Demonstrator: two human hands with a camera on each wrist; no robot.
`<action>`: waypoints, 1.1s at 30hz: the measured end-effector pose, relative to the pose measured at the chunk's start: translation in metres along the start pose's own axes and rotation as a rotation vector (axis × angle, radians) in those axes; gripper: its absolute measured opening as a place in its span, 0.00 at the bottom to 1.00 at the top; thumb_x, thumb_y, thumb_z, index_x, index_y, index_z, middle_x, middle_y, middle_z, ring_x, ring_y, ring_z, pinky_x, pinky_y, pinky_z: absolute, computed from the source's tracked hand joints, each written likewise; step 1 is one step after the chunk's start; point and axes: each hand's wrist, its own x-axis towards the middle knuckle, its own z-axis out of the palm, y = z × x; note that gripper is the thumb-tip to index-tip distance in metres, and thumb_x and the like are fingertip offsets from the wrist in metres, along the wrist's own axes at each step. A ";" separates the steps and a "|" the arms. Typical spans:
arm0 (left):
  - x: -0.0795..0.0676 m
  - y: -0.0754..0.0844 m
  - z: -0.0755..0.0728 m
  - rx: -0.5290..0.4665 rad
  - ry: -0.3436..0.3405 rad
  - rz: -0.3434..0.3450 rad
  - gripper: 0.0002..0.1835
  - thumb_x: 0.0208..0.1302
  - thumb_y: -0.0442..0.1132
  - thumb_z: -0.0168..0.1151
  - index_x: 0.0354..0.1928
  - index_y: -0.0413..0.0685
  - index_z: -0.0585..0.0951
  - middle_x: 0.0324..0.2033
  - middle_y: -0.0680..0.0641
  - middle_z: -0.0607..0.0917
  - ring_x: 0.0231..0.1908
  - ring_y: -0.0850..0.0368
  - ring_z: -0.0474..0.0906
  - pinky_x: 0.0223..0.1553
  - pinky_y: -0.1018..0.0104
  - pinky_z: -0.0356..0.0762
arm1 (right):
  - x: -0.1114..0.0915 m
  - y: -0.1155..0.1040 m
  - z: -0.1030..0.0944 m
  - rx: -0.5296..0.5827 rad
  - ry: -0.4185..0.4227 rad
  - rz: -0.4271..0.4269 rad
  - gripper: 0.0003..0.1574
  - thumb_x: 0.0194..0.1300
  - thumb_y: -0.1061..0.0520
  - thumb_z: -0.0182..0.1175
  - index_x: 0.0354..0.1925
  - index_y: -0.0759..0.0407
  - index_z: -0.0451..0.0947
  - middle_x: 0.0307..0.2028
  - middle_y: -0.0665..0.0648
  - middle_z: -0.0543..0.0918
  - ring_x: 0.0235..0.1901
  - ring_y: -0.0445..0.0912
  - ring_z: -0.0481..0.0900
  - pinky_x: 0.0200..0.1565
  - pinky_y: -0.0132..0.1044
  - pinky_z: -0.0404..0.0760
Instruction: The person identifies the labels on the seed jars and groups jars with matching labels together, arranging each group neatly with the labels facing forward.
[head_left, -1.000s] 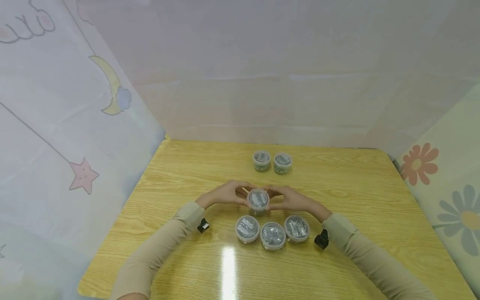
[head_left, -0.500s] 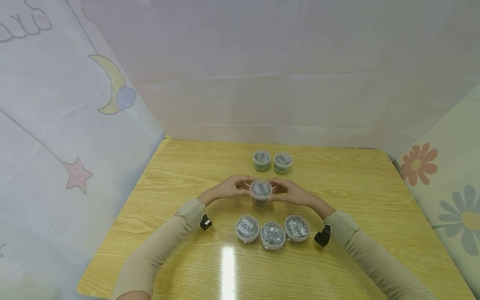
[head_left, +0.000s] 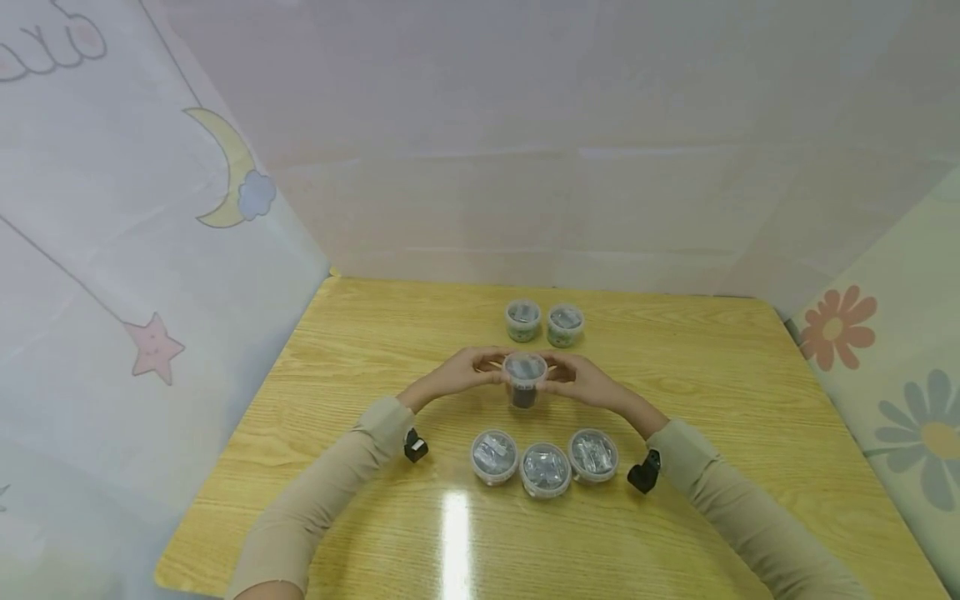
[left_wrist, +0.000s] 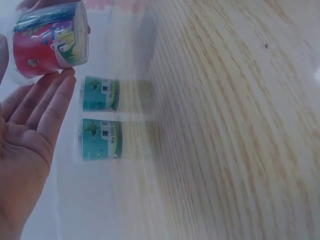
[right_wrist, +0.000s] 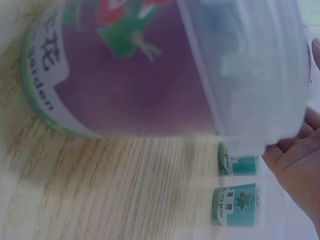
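A small round plastic tub (head_left: 525, 379) with a clear lid is held between both hands, raised over the middle of the table. My left hand (head_left: 463, 372) grips its left side, thumb toward me and fingers behind. From the opposite side my right hand (head_left: 583, 380) holds it the same way. In the left wrist view the tub (left_wrist: 50, 42) shows a red printed label, with the left fingers (left_wrist: 57, 92) reaching along it. The right wrist view shows little of it: a purple-labelled tub (right_wrist: 135, 70) close to the camera hides most.
Nearer me stand three lidded tubs in a loose arc: left (head_left: 494, 457), middle (head_left: 545, 470) and right (head_left: 593, 455). Two green-labelled tubs, one (head_left: 522, 321) beside the other (head_left: 565, 325), stand farther back on the wooden table (head_left: 375, 333). A pale wall (head_left: 480, 208) rises behind.
Both hands have lifted the tub and moved it away from me, slightly to the right. More of its dark side now shows. The other tubs stay in place.
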 end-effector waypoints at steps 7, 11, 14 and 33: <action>0.004 0.000 0.002 -0.029 0.032 0.004 0.32 0.62 0.39 0.61 0.67 0.42 0.64 0.58 0.39 0.73 0.55 0.48 0.74 0.54 0.61 0.75 | 0.000 -0.001 -0.002 0.035 0.051 0.038 0.32 0.64 0.53 0.59 0.64 0.60 0.64 0.56 0.62 0.74 0.50 0.55 0.78 0.49 0.42 0.80; 0.006 -0.004 0.007 -0.056 0.049 -0.021 0.38 0.58 0.41 0.65 0.69 0.49 0.60 0.60 0.40 0.71 0.55 0.46 0.74 0.53 0.61 0.76 | -0.001 0.000 -0.003 0.036 0.067 0.060 0.31 0.65 0.52 0.58 0.64 0.58 0.64 0.56 0.61 0.74 0.50 0.54 0.78 0.49 0.43 0.80; 0.009 -0.016 0.011 -0.061 0.078 -0.034 0.40 0.55 0.45 0.67 0.69 0.61 0.59 0.58 0.43 0.72 0.53 0.48 0.76 0.48 0.62 0.79 | 0.000 -0.002 -0.004 0.025 0.089 0.073 0.31 0.65 0.51 0.58 0.63 0.59 0.64 0.54 0.62 0.75 0.49 0.55 0.79 0.49 0.44 0.80; 0.007 0.004 0.012 -0.123 0.122 -0.059 0.39 0.57 0.37 0.66 0.68 0.47 0.59 0.54 0.38 0.75 0.48 0.47 0.79 0.43 0.61 0.81 | 0.003 -0.007 -0.006 0.087 0.089 0.076 0.34 0.66 0.53 0.57 0.66 0.58 0.60 0.55 0.64 0.73 0.51 0.56 0.77 0.52 0.47 0.78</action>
